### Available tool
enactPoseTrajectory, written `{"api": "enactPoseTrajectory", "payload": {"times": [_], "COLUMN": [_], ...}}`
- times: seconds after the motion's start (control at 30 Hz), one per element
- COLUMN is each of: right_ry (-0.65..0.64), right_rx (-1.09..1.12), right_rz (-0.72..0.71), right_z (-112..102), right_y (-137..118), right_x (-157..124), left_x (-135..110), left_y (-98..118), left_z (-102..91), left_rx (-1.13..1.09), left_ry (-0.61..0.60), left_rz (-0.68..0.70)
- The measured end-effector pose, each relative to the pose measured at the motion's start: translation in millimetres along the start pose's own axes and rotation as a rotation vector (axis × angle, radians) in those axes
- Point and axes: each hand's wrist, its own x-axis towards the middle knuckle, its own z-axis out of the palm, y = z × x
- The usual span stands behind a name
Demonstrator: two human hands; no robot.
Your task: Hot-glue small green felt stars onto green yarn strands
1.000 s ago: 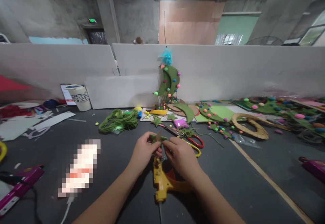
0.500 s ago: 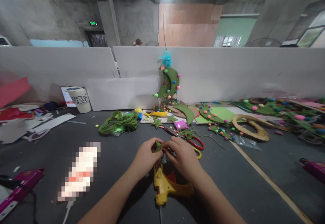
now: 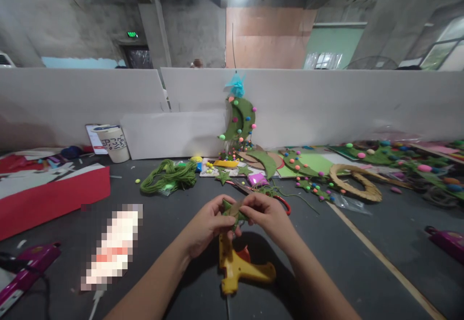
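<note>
Above the middle of the table, a small green star (image 3: 236, 210) with a brown, cardboard-like patch is held between both hands. My left hand (image 3: 206, 224) grips its left side, thumb across the front. The fingers of my right hand (image 3: 270, 216) pinch its upper right part; their tips partly cover it. Just below lies a yellow glue gun (image 3: 230, 264) with a red trigger, its nozzle end hidden behind my hands. Beyond them are scissors with a red handle (image 3: 283, 205), partly hidden by my right hand, and a loose green felt star (image 3: 222, 177).
Green yarn (image 3: 169, 177) lies left of centre. A moon ornament with pompoms (image 3: 248, 117) hangs before the white partition (image 3: 308, 102). A paper cup (image 3: 115, 145) stands back left, a woven straw ring (image 3: 353, 184) lies right, and a red sheet (image 3: 54, 201) sticks in from the left.
My hands have turned the star, so more of its front shows, and my right hand has shifted slightly right. At the left, the red sheet has swung down over the paper scraps.
</note>
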Motion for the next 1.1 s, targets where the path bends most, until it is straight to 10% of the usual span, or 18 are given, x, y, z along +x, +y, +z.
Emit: {"api": "enactPoseTrajectory", "payload": {"times": [0.43,1.1], "right_ry": [0.074,0.168], "right_rx": [0.641,-0.378], "right_rz": [0.398,-0.214], "right_z": [21,37], "right_y": [17,9], "right_x": [2,-6], "left_x": [5,12], "left_y": [-6,-8], "left_z": [4.3,-2.8], "left_rx": [-0.101,0.255], "left_ry": [0.162,0.612], "left_rz": [0.066,0.245]}}
